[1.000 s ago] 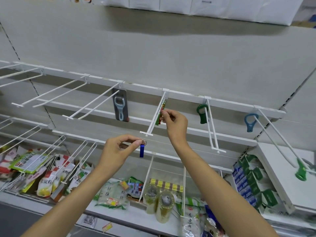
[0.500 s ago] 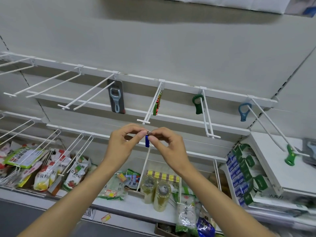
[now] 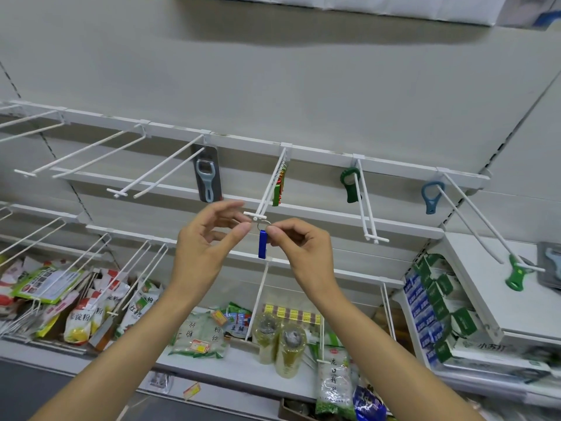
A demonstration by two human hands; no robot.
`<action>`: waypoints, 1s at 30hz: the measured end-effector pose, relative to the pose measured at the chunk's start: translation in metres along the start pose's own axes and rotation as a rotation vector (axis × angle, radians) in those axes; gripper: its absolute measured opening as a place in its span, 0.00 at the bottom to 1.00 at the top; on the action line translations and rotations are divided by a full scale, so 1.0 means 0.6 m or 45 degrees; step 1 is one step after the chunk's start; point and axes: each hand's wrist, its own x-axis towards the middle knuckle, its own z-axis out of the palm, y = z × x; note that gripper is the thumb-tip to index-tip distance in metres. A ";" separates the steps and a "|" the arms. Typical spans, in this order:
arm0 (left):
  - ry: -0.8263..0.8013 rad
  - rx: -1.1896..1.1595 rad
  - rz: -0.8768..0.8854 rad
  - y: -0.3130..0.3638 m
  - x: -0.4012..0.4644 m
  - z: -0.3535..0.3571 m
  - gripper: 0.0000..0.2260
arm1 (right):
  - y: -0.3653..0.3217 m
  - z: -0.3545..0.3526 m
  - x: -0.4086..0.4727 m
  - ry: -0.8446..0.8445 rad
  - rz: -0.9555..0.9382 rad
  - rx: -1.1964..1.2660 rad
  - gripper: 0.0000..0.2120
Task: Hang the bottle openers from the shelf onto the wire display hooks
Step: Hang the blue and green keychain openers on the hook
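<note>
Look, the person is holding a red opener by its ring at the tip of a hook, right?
Not red. The head view shows a blue opener held by its ring, both hands pinching it at the tip of the hook.

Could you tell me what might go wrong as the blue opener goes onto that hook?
The key ring is small and sits just at the tip of the wire hook; it could miss the tip. The right hand pinches the blue opener only at its top and the left hand only at the ring, so a slip might drop it among the packets on the shelf below.
</note>
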 end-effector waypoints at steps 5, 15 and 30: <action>0.036 0.039 0.062 0.021 0.014 -0.012 0.07 | -0.003 0.006 0.015 0.019 0.016 0.028 0.03; -0.010 0.107 0.082 0.029 0.021 -0.012 0.05 | 0.011 0.013 0.039 0.015 0.057 0.028 0.04; -0.055 0.084 0.059 0.033 0.020 -0.010 0.04 | 0.057 0.000 0.151 0.185 0.129 -0.064 0.05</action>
